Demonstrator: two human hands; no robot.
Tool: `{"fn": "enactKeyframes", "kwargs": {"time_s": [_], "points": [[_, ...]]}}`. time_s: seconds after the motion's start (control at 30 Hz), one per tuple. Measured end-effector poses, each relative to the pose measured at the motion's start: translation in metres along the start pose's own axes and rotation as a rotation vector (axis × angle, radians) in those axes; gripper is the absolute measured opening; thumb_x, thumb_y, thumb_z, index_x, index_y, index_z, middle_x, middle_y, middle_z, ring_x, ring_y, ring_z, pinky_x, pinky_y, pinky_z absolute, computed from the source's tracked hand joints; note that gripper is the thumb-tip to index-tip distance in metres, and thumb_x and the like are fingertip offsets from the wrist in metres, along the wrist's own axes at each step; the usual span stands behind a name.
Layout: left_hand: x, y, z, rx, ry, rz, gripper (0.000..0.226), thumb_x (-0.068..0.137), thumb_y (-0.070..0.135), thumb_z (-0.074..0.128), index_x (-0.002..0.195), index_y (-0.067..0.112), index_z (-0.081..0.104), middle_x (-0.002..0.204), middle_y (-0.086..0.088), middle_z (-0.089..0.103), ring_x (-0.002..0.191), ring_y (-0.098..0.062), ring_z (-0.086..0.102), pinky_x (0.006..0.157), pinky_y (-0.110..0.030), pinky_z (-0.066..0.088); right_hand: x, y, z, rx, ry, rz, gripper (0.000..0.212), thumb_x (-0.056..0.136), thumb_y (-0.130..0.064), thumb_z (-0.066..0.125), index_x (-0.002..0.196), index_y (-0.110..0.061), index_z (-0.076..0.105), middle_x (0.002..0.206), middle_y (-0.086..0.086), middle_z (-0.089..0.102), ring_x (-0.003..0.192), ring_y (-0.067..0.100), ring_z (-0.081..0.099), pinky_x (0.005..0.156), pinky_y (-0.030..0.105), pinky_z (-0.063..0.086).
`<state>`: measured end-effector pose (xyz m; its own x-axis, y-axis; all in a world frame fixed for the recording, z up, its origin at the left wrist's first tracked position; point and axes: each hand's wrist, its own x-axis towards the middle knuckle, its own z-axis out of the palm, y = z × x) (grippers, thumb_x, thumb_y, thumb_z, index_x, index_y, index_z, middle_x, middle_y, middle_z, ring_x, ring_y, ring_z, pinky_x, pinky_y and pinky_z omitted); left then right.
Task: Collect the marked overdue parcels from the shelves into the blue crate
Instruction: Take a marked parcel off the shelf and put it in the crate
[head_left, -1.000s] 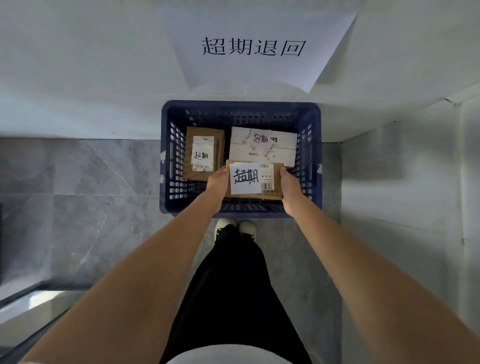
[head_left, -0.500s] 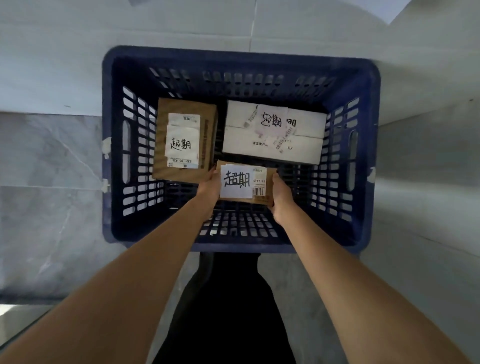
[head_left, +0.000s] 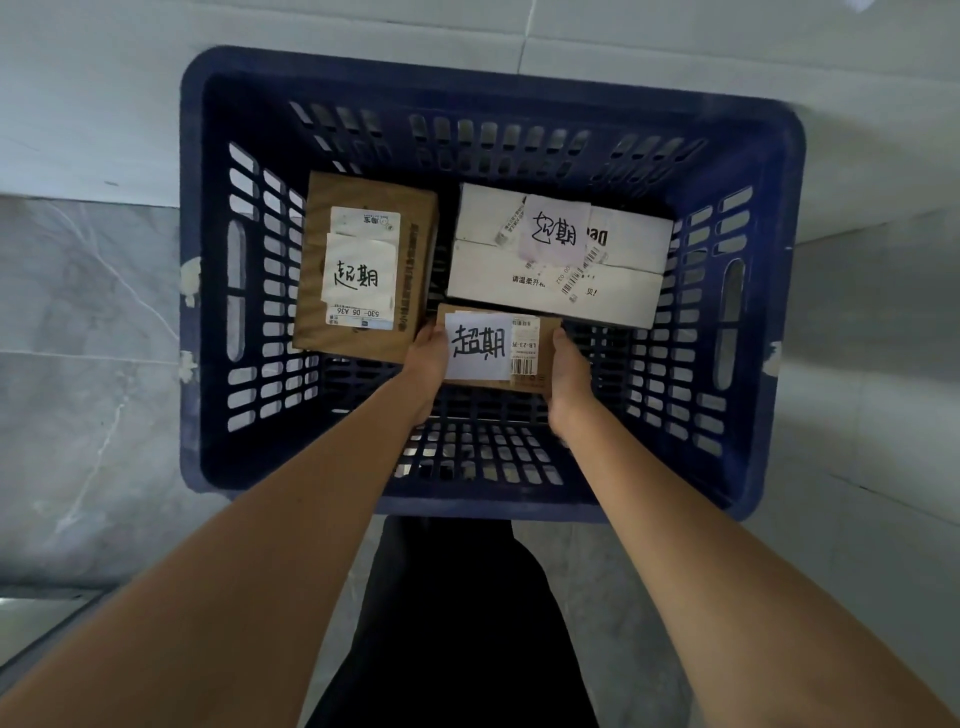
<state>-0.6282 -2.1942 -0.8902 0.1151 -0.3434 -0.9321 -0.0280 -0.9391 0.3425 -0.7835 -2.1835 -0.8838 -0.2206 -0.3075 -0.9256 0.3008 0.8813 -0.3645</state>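
Note:
A blue crate (head_left: 208, 291) with slotted walls stands on the floor against a white wall. Inside lie a brown parcel (head_left: 410, 270) at the left and a white parcel (head_left: 493, 280) at the back right, each with a handwritten white note. A small brown parcel (head_left: 548, 345) with its own handwritten note is low inside the crate, in front of the white one. My left hand (head_left: 426, 364) grips its left end and my right hand (head_left: 569, 379) grips its right end. Whether it rests on the crate floor is unclear.
Grey marbled floor tiles (head_left: 78, 395) lie left of the crate, and a pale wall surface (head_left: 872, 374) runs along the right. My dark-clothed legs (head_left: 457, 623) stand just in front of the crate. A metal edge (head_left: 36, 623) shows at the lower left.
The view has closed in on the crate as I bend down. Both hands have lowered the small parcel deeper into the crate, beside the other two.

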Motion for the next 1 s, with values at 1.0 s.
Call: {"fn": "enactKeyframes", "kwargs": {"time_s": [1.0], "points": [[-0.255,0.068,-0.089,1.402,0.221,0.826,0.068,0.101,0.044,0.028,0.155,0.010,0.004,0.163,-0.007,0.001,0.150,-0.024,-0.004,0.122,-0.040,0.002,-0.242,-0.063,-0.064,-1.297,0.277,-0.771,0.061,0.105,-0.045,0.026,0.156,-0.014,0.016,0.164,0.006,0.011,0.152,0.025,0.005,0.122,0.046,0.009]]}}
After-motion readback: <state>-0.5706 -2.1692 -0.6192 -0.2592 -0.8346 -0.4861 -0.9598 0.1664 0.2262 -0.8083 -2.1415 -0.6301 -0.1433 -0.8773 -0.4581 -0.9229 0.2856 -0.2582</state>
